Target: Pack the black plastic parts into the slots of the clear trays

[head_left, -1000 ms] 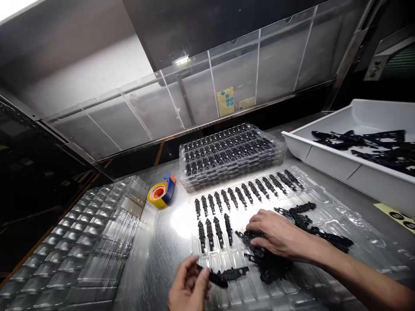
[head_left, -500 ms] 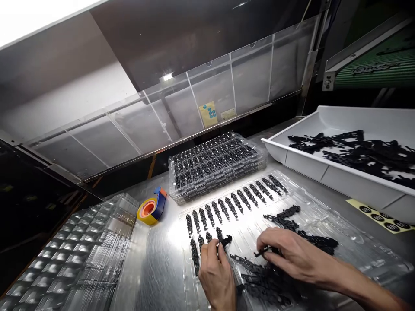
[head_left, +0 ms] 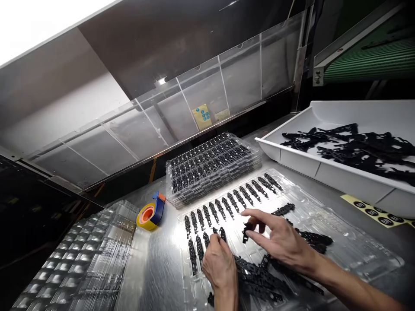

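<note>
A clear plastic tray [head_left: 320, 203] lies on the metal table with slim black plastic parts [head_left: 239, 199] standing side by side in its back row. The second row has begun at the left, and there the closed fingers of my left hand [head_left: 221, 263] are at a black plastic part, mostly hidden beneath them. To its right, above the tray, my right hand [head_left: 282, 242] pinches another black plastic part [head_left: 245, 233] between thumb and fingers. Under and beside that hand, loose black parts [head_left: 259, 280] lie heaped on the tray.
Filled trays [head_left: 210, 166] are stacked behind. A white bin [head_left: 285, 160] with more black parts stands at the right, near a sticker sheet [head_left: 372, 211]. At the left are a tape dispenser [head_left: 157, 211] and a stack of clear trays [head_left: 81, 259].
My right hand has moved up and left from the heap, lifting a black part. My left hand remains at the second row, its part now lined up there. The view has shifted slightly.
</note>
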Demonstrator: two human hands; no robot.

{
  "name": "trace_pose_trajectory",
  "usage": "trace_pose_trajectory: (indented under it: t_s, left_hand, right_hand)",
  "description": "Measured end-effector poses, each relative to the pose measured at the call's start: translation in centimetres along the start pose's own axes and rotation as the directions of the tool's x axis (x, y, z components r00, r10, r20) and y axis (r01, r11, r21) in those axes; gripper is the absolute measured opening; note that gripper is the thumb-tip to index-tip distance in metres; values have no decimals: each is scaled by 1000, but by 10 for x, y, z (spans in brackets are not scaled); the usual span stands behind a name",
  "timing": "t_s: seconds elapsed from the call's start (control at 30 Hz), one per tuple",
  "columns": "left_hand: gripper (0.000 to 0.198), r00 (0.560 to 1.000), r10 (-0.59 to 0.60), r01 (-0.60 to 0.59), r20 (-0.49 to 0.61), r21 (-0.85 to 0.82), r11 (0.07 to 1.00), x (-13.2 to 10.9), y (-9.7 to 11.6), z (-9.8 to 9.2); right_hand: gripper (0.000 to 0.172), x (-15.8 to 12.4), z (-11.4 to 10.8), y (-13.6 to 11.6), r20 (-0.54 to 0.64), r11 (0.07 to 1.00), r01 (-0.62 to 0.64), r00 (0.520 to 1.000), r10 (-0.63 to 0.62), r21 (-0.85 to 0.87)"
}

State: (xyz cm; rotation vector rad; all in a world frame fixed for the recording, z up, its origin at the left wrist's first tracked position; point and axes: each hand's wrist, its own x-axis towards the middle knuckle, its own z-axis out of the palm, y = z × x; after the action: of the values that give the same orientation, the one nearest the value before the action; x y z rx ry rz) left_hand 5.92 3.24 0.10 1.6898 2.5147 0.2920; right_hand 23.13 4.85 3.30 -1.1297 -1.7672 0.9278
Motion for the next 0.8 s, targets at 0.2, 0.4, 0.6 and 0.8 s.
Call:
trace_pose_trajectory:
  t_s: [0.2,0.4,0.6,0.8]
  left_hand:
    - [24,998,39,-40,47,31,999,11,2,3]
    - [34,997,68,-66,43,-32,997,6,-9,4]
    - [31,982,190,-190,4,-50,981,9,-35,3]
    - [26,977,215,-215,9,43,976,13,-30,2]
  right_hand:
    - [11,18,26,12,-45,986,101,993,-108,-131]
    - [6,23,45,27,13,892,45,999,-44,-449]
    - [22,32,25,21,85,972,9,996,11,-235]
    - [16,63,24,31,328,957,-61,932,156,-284]
